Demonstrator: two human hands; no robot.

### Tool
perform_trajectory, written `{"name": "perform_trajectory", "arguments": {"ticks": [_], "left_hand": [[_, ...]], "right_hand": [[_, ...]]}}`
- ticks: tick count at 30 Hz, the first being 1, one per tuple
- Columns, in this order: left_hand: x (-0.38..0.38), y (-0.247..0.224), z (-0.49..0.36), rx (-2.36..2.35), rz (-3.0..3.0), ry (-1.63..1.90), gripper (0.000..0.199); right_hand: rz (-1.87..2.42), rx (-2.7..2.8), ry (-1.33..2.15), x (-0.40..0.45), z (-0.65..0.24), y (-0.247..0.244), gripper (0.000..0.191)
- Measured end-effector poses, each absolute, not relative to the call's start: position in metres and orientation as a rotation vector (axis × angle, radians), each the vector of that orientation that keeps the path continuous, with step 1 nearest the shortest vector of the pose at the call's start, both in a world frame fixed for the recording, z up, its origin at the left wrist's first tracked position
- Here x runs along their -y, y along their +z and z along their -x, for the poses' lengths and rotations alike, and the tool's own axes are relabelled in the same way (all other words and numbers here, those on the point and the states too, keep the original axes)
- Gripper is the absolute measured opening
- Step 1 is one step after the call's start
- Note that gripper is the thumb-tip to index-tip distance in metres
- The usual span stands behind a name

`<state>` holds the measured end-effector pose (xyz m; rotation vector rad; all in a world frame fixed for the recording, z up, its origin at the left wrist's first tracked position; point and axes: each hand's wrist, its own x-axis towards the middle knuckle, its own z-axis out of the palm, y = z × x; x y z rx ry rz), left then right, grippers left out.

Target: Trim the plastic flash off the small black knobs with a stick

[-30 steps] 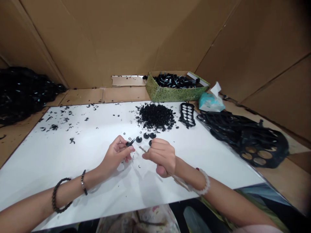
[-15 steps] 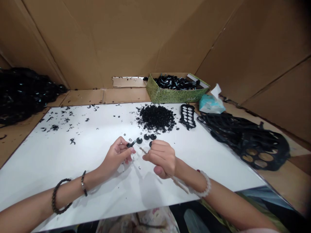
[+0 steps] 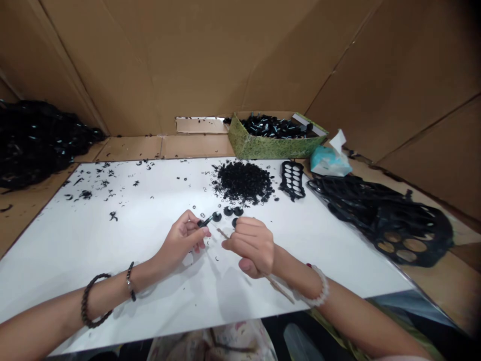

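Observation:
My left hand [image 3: 187,235] pinches a small black part with a metal stem [image 3: 205,221] between thumb and fingers. My right hand [image 3: 251,246] is wrapped round a thin brownish stick-like tool [image 3: 280,290], whose narrow tip points at the part; whether they touch is too small to tell. Several round black pieces with metal stems, one of them a disc [image 3: 217,216], stand just beyond my hands. Behind them lies a heap of small black rings [image 3: 245,181] on the white tabletop [image 3: 158,311].
A green box [image 3: 276,148] full of black parts stands at the back. Beside it are a tissue pack [image 3: 329,161] and a black holed frame [image 3: 292,180]. Black sheets [image 3: 379,215] lie right, a dark pile [image 3: 37,143] left. Black scraps dot the left tabletop.
The whole view has shifted slightly. Both hands keep nearly the same pose and hold the same things.

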<state>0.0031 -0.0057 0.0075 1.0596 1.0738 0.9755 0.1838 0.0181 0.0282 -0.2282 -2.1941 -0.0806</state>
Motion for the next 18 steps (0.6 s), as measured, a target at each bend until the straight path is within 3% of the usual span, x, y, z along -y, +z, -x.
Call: {"name": "perform_trajectory", "arguments": {"ticks": [18], "left_hand": [[0.0086, 0.011, -0.0039, -1.086, -1.181, 0.98, 0.025]], "right_hand": [[0.278, 2.227, -0.08, -0.0171, -0.1836, 0.0286, 0.055]]}}
